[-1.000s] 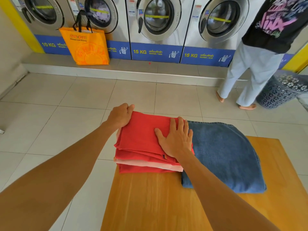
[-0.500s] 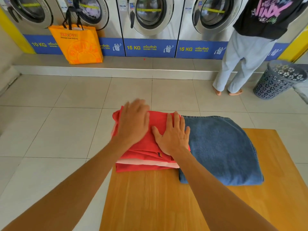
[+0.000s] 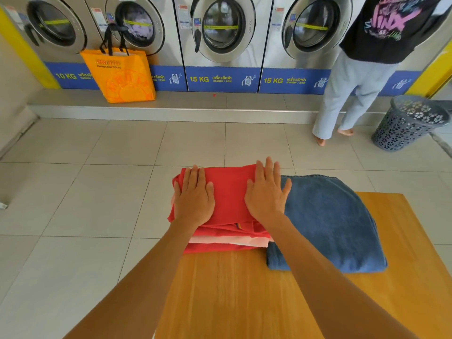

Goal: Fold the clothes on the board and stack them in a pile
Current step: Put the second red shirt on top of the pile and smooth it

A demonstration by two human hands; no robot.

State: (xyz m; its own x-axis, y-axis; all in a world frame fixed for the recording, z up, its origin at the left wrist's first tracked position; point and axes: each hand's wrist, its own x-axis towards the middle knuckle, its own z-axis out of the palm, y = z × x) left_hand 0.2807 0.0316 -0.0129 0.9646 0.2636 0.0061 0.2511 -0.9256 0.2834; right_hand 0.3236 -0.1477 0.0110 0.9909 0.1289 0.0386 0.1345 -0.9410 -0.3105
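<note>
Both my left hand (image 3: pixel 194 200) and right hand (image 3: pixel 266 194) lay spread flat, pressing the folded red cloth pile (image 3: pixel 228 192), the folded blue denim garment (image 3: pixel 327 221) unstacked at three o'clock on the wooden board (image 3: pixel 244 294).

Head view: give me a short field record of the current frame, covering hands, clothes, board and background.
left hand: flat, fingers straight, pressing on the folded red garment
right hand: flat on the same garment, right edge
pile: red garment tops a stack of red and pale pink folded clothes
beside pile: folded blue denim garment, touching its right side
surface: wooden board
background: orange tote bag, grey perforated laundry basket, another person at the washing machines
</note>
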